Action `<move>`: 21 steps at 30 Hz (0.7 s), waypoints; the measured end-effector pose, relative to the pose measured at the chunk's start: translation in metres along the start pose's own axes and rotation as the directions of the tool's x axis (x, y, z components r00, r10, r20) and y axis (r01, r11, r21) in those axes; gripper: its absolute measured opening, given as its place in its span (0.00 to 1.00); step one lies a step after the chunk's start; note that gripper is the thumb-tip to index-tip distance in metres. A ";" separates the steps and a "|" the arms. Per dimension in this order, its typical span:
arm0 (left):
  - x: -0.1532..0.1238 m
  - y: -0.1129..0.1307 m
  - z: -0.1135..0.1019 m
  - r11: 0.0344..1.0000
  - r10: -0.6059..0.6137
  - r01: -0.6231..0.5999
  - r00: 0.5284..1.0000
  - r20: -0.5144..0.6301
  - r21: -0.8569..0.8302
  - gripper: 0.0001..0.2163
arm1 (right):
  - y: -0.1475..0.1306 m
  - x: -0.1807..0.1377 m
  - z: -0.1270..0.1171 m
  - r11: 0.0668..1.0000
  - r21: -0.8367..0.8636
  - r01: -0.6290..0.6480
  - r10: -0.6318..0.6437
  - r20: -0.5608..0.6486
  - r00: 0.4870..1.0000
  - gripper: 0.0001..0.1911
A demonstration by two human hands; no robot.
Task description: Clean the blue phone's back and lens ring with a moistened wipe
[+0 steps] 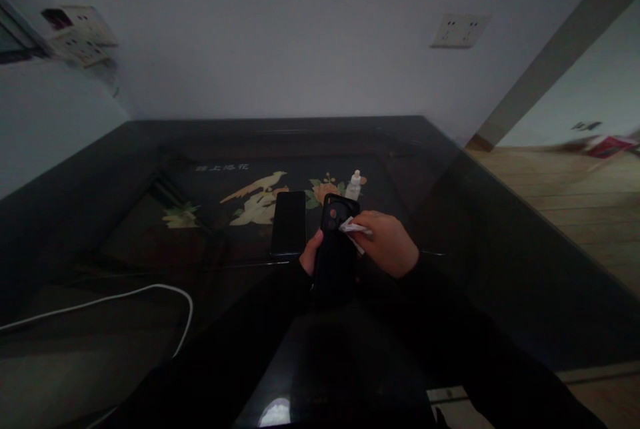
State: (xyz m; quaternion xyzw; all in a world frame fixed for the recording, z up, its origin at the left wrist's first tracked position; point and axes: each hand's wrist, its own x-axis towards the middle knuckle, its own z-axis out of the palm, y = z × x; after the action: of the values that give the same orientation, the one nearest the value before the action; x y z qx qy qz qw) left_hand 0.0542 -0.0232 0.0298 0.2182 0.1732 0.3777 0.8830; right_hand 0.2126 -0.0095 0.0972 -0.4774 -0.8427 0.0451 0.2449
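A black phone [334, 252] is tilted up with its back and camera lenses toward me. My left hand [311, 253] grips it along the left edge; only the thumb side shows, and the other fingers are hidden behind the phone. Pinched in my right hand [387, 242] is a crumpled white tissue [356, 227], pressed against the phone's back beside the lenses. A second dark phone [289, 222] lies flat on the table, just left of my left hand. Behind the held phone stands a small clear dropper bottle [353, 186] with a white top.
The glossy black table [225, 139] has an inlaid bird and flowers, and its back edge meets a wall. A white cable [150, 287] curves across the left side. Wall sockets [460, 30] are at the right, more at the upper left. Wooden flooring [560, 195] lies beyond the right edge.
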 end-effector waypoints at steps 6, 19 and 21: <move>0.000 -0.001 0.000 0.999 -0.029 0.031 0.997 0.073 -0.026 0.25 | 0.001 0.006 0.000 0.992 -0.125 -0.027 0.006 -0.164 0.986 0.08; 0.003 -0.004 -0.003 0.992 0.104 -0.104 0.995 0.007 -0.067 0.26 | -0.006 0.000 -0.005 0.967 0.153 0.203 -0.195 -0.065 0.979 0.09; 0.003 -0.004 -0.003 0.986 0.148 -0.148 0.989 -0.001 -0.071 0.25 | -0.004 0.001 -0.005 0.959 0.182 0.216 -0.216 -0.020 0.976 0.09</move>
State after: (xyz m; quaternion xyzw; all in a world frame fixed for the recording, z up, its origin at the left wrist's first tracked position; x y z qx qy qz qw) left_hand 0.0573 -0.0226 0.0250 0.1999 0.1412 0.4476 0.8601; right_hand 0.2114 -0.0121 0.1029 -0.3583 -0.8819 0.0954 0.2910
